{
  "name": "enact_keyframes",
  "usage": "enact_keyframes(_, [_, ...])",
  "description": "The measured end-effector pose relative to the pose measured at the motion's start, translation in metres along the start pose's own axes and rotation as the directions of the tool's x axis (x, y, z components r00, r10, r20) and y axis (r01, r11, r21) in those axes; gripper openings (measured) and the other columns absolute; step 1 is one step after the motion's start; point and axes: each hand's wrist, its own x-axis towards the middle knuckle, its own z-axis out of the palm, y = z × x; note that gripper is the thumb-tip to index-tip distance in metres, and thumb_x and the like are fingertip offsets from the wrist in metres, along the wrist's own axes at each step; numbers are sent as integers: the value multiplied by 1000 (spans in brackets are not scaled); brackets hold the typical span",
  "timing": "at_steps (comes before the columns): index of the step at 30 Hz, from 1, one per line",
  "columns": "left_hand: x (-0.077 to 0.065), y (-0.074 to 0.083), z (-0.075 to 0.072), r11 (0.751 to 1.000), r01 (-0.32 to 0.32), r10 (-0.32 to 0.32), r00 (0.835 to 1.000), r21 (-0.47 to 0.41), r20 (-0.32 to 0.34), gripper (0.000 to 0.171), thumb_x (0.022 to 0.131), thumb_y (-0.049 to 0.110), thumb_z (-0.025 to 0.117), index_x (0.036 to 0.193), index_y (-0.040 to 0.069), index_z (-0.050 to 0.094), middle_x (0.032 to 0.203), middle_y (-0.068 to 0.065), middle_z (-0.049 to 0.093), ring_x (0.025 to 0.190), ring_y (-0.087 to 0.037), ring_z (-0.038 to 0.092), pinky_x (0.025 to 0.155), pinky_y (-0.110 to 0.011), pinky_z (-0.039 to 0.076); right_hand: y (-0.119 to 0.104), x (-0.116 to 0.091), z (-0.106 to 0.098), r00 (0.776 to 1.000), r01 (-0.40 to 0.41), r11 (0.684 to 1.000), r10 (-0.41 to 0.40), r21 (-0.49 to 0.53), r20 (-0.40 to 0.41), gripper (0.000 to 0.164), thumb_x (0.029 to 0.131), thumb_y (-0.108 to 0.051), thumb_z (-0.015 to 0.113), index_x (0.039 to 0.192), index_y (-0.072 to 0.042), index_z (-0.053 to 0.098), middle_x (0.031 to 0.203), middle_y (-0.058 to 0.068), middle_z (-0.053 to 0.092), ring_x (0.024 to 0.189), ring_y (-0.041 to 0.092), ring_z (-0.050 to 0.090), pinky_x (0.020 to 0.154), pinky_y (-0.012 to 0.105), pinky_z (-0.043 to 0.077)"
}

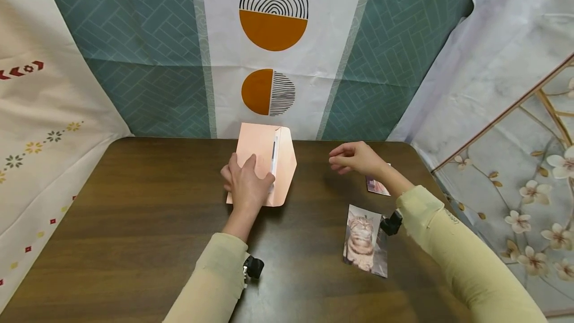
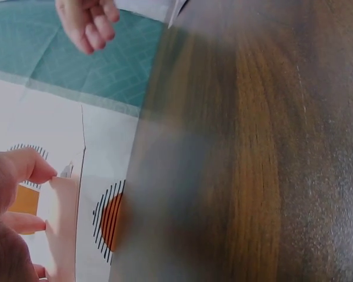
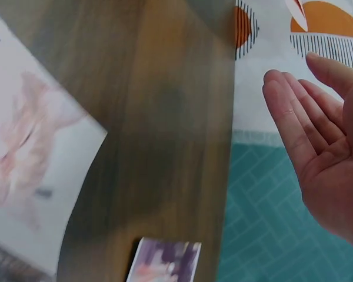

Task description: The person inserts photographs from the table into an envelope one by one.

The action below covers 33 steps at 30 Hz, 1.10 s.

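Observation:
A peach paper envelope (image 1: 255, 138) has its pointed flap spread out to the right, and a strip of a card (image 1: 274, 151) with a dark edge shows in its mouth. My left hand (image 1: 246, 183) grips it from above, thumb by the mouth and fingers bent toward the far-left edge. In the left wrist view, the fingertips are right at the envelope's peach panel (image 2: 63, 229). To the right, my right hand (image 1: 356, 157) hovers over the table with nothing in it, fingers loosely extended and the palm visible in the right wrist view.
A cat photo (image 1: 360, 243) lies on the brown wooden table (image 1: 134, 243) below my right wrist. A smaller purplish picture (image 1: 377, 186) is partly covered by my right forearm. Patterned cloths (image 1: 157, 79) hang behind the table and at both sides.

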Motion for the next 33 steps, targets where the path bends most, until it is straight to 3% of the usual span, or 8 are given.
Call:
enact_keyframes(10, [0,-2,0,1000,12,-12,1000,2,20,63,87,23,81,146,7,65,168,-25,29,147,-51,25,104,-73,35,29,-38,-12,998,2,999,-5,-52,-55,39,102,-20,74,133,4,69,119,19,76,106,40,76,90,50,61])
enact_keyframes(13, [1,-3,0,1000,16,-16,1000,7,25,63,88,23,81,146,7,65,169,-25,29,147,-51,24,104,-73,35,39,-50,-13,997,14,992,-23,-122,-69,42,102,-21,75,135,5,68,120,19,76,104,38,76,87,45,63])
enact_keyframes(19, [3,-5,0,1000,17,-18,999,20,28,62,88,23,80,146,7,65,169,-25,29,147,-51,25,103,-73,35,56,-69,-16,989,50,949,-91,-311,-117,45,98,-24,79,135,2,69,125,18,76,111,30,74,90,33,59])
enact_keyframes(25, [2,-5,0,1000,17,-18,999,9,33,62,88,22,80,146,6,65,168,-26,29,147,-51,24,103,-73,34,68,-89,-17,988,47,942,-92,-331,-121,50,96,-22,82,137,2,67,129,21,73,117,38,72,94,41,60])
enact_keyframes(33, [3,-6,2,1000,20,-21,999,16,41,62,88,23,81,145,6,65,169,-25,29,147,-51,24,104,-73,34,87,-113,-9,979,95,931,-151,-351,-137,47,94,-16,84,133,5,69,125,22,75,115,42,71,94,53,58])
